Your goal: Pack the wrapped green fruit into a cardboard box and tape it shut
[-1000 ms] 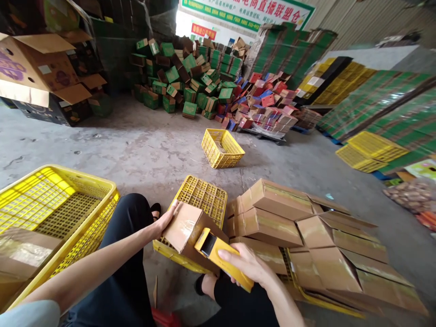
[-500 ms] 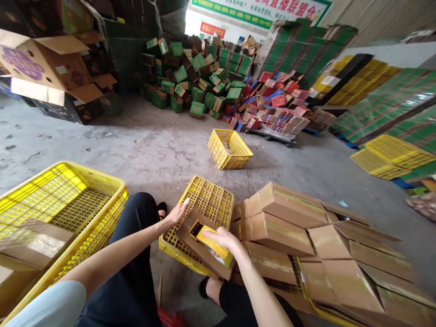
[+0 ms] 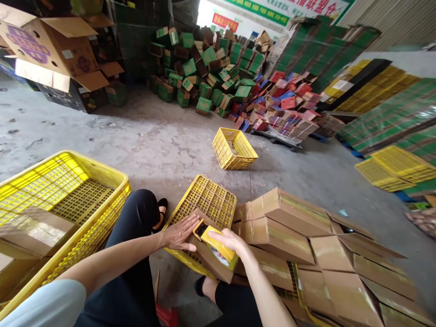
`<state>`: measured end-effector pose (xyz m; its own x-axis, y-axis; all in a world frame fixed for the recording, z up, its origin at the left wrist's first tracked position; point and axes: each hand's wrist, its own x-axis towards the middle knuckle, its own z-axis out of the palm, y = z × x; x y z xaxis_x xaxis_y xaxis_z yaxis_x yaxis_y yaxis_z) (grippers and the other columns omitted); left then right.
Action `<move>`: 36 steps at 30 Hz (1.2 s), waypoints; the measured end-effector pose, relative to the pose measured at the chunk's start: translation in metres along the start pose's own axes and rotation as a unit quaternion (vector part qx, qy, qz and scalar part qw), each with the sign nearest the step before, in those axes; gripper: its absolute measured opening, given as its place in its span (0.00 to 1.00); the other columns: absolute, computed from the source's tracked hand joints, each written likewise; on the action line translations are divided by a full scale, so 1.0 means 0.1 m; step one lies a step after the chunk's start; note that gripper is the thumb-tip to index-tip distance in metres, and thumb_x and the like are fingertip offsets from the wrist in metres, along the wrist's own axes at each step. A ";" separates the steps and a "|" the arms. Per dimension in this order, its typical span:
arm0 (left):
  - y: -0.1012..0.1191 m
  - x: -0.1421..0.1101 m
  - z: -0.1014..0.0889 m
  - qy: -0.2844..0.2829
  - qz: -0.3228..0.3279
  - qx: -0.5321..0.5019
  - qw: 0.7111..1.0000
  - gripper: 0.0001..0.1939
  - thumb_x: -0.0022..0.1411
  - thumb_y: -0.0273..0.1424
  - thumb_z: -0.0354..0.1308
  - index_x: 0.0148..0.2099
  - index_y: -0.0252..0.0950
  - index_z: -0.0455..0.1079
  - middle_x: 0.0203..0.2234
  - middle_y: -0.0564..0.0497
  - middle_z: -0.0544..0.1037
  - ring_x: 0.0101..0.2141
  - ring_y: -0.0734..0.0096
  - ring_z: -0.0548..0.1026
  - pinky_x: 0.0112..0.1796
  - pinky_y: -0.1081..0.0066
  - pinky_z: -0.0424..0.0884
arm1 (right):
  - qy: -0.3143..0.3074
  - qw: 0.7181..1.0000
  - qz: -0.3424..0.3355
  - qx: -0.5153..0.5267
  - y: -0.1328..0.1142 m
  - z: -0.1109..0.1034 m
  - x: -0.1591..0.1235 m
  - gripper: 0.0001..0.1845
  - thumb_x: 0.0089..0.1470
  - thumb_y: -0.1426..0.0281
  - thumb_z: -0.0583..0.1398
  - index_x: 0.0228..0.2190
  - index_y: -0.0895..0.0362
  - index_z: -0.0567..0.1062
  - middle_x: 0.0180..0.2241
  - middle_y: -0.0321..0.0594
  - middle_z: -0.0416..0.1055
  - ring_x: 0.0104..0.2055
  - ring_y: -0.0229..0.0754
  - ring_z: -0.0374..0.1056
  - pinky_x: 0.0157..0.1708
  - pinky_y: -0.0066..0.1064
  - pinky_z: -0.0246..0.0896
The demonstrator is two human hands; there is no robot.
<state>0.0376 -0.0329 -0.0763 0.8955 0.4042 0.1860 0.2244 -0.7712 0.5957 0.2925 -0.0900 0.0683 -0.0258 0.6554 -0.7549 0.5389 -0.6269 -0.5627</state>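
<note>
Between my knees a cardboard box (image 3: 207, 256) lies on an upturned yellow plastic crate (image 3: 214, 197). My right hand (image 3: 231, 240) is wrapped round a yellow tape dispenser (image 3: 218, 243), whose dark front end rests on or just above the box top. Flat on the box's left end is my left hand (image 3: 180, 234), fingers stretched out, close to the front of the dispenser. It holds nothing. The dispenser and my right hand cover part of the box top.
Taped cardboard boxes (image 3: 340, 272) are piled at my right. A large yellow crate (image 3: 116, 175) with boxes inside stands at my left. Ahead on the floor sits a smaller yellow crate (image 3: 235, 161). Farther back lie heaps of green boxes (image 3: 204, 104) and red ones (image 3: 288, 102).
My left hand has come down from above the crate onto the box's left end and lies flat there. My right hand still grips the tape dispenser, little moved. The view has shifted slightly.
</note>
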 end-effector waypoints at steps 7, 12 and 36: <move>0.01 0.05 0.01 -0.008 -0.007 0.039 0.999 0.59 0.67 0.65 0.49 0.80 0.33 0.26 0.76 0.32 0.41 0.74 0.39 0.43 0.71 0.47 0.43 | 0.003 0.999 0.033 -0.043 -0.13 -0.02 -0.12 0.27 0.63 0.49 0.59 0.22 0.57 0.74 0.15 0.43 0.74 0.16 0.42 0.70 0.18 0.29 0.67; 0.02 0.05 -0.01 -0.014 -0.006 0.052 0.999 0.58 0.67 0.66 0.47 0.80 0.34 0.27 0.76 0.33 0.43 0.74 0.40 0.46 0.71 0.48 0.43 | -0.003 0.998 0.036 -0.048 -0.12 -0.03 -0.19 0.30 0.63 0.48 0.58 0.20 0.57 0.75 0.16 0.45 0.74 0.18 0.43 0.71 0.20 0.30 0.69; 0.13 0.01 0.11 -0.003 0.054 0.105 0.993 0.61 0.69 0.62 0.52 0.78 0.30 0.18 0.75 0.29 0.41 0.74 0.40 0.45 0.71 0.48 0.47 | 0.007 0.999 0.019 -0.027 0.12 -0.02 -0.26 0.25 0.63 0.50 0.59 0.25 0.57 0.74 0.17 0.42 0.75 0.19 0.43 0.73 0.22 0.30 0.71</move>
<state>0.0458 -0.0479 -0.0767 0.9208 0.3111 0.2354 0.2013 -0.8957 0.3965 0.3010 -0.1137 0.0823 0.0069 0.6382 -0.7698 0.5835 -0.6278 -0.5152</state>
